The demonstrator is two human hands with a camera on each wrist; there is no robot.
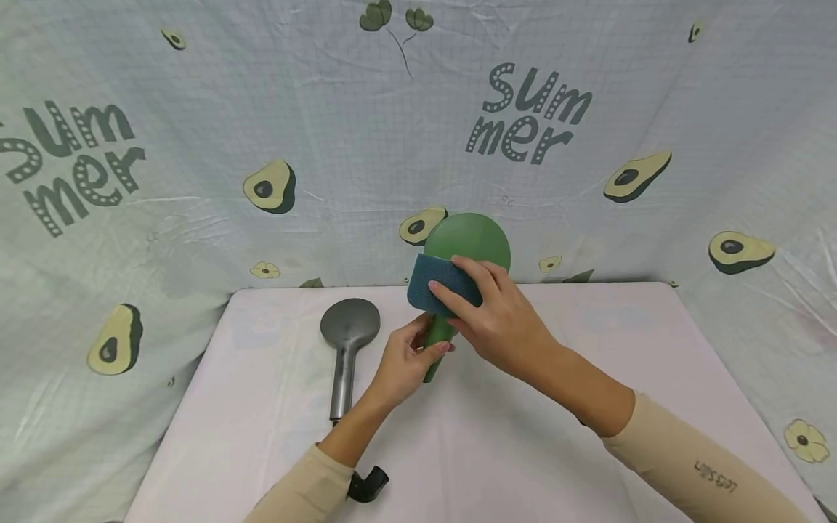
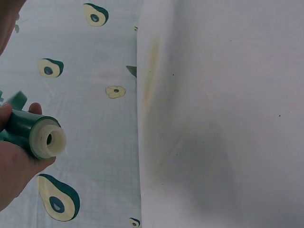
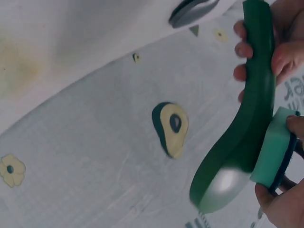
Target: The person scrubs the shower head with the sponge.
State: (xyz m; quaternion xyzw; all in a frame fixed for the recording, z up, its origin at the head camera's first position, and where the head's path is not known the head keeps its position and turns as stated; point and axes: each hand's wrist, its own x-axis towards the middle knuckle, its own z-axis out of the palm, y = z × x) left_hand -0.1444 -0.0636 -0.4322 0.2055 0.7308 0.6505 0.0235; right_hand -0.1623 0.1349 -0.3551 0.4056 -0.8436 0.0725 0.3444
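Observation:
A green handheld shower head is held up over the table, its round head at the top. My left hand grips its handle, fingers wrapped around it. In the left wrist view the pale hollow connector at the handle's end points outward. My right hand pinches a blue sponge between thumb and fingers. In the right wrist view the sponge's light green side lies against the shower head near where handle and head meet. In the head view, sponge and right hand hide part of the shower head.
A grey shower head with a shiny handle lies on the pink-white table, left of my hands. A black elbow-shaped fitting pokes out beside the left sleeve. Behind the table hangs a cloth printed with avocados.

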